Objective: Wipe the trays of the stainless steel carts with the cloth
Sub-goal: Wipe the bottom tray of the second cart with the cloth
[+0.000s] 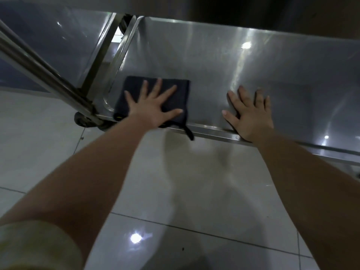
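A dark folded cloth (175, 90) lies flat on the near left corner of a stainless steel cart tray (214, 61). My left hand (151, 106) presses down on the cloth with its fingers spread wide. A strip of the cloth hangs over the tray's front rim. My right hand (251, 114) rests flat on the bare tray to the right of the cloth, fingers apart, its heel on the front rim.
A second steel cart tray (64, 41) stands to the left, with a narrow gap between the two. A slanted steel handle bar (39, 71) crosses the left side, and a caster wheel (81, 119) sits under the corner. Glossy white floor tiles (194, 191) lie below.
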`<state>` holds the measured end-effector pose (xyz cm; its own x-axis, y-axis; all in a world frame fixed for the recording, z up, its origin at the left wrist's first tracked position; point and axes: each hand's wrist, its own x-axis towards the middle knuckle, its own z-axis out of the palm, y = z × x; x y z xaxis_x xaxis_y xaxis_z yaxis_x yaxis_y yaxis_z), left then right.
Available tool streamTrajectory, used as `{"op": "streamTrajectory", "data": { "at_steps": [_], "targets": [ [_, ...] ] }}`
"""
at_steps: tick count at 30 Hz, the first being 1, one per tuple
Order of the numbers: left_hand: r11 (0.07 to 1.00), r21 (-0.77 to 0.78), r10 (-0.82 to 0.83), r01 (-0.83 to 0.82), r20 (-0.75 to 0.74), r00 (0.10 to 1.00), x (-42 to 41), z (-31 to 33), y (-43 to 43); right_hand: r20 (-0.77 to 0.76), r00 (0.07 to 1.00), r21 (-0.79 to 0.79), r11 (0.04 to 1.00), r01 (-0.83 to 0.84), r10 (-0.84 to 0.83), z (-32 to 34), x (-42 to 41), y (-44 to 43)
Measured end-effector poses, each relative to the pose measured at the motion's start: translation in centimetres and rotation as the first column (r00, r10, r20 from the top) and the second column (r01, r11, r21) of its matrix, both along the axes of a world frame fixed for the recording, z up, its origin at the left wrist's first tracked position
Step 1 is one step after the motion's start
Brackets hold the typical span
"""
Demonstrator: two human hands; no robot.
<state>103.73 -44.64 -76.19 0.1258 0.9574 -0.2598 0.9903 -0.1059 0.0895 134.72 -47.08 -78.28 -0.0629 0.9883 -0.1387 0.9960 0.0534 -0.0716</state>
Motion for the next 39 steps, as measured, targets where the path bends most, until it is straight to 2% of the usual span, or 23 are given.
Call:
{"op": "streamTrajectory", "data": {
  "at_steps": [3,5,8,12,14,17,23,26,29,31,34,35,37,39],
  "targets": [
    [0.995,-0.016,0.097,-0.099,-0.096,0.991,-6.4,0.4,0.5,0.009,1.0,0.018,1.0,0.008,-0.008,-0.1,-0.2,0.0],
    [0.994,-0.011,0.103,-0.106,-0.126,0.987,-6.7,0.2,0.5,0.028,1.0,0.025,1.0,0.011,-0.012,-0.1,-0.3,0.0],
    [0.997,-0.02,0.079,-0.08,-0.069,0.994,-2.0,0.2,0.0,0.04,0.999,0.023,1.0,0.015,-0.016,-0.1,-0.5,-0.1],
    [0.988,-0.045,-0.149,0.148,-0.018,0.989,7.0,-0.2,-2.7,0.055,0.998,0.004,1.0,0.009,-0.01,-0.2,-0.1,-0.2],
    [0.982,-0.081,-0.174,0.173,-0.002,0.985,8.8,-0.2,-3.5,0.048,0.999,-0.006,1.0,-0.001,0.001,-0.1,0.1,-0.1],
    [0.989,-0.052,-0.134,0.135,0.018,0.991,6.4,-0.1,-3.0,0.027,1.0,-0.013,1.0,-0.002,0.003,0.0,0.1,-0.1],
    [0.999,-0.037,0.024,-0.026,-0.058,0.998,-3.6,0.3,-1.1,0.034,0.999,-0.001,1.0,0.01,-0.01,0.0,-0.2,-0.2],
    [0.999,-0.01,0.041,-0.042,-0.078,0.996,-3.2,0.1,-1.1,0.059,0.998,-0.016,1.0,0.017,-0.016,0.2,-0.3,-0.3],
    [0.999,-0.009,0.04,-0.041,-0.061,0.997,0.8,0.1,-1.4,0.066,0.997,-0.047,0.998,0.03,-0.026,0.6,-0.2,-0.4],
    [1.0,-0.02,-0.01,0.009,-0.041,0.999,4.8,0.2,-2.0,-0.036,0.999,-0.095,0.995,0.014,-0.017,1.0,-0.1,0.1],
    [0.995,-0.05,-0.084,0.083,-0.028,0.996,10.5,0.1,-3.3,-0.421,0.904,-0.141,0.99,0.021,-0.079,2.7,2.1,0.8],
    [0.994,-0.057,-0.091,0.089,-0.027,0.996,11.4,0.0,-3.5,-0.433,0.899,-0.118,0.993,0.016,-0.066,3.0,3.8,0.6],
    [0.994,-0.068,-0.086,0.084,-0.022,0.996,11.6,0.0,-3.4,-0.251,0.967,-0.082,0.996,0.03,-0.05,3.2,8.0,-0.6],
    [0.994,-0.068,-0.082,0.08,-0.025,0.996,11.1,0.0,-3.4,-0.052,0.991,-0.101,0.988,0.119,-0.125,2.9,11.9,-2.9]
  ]
}}
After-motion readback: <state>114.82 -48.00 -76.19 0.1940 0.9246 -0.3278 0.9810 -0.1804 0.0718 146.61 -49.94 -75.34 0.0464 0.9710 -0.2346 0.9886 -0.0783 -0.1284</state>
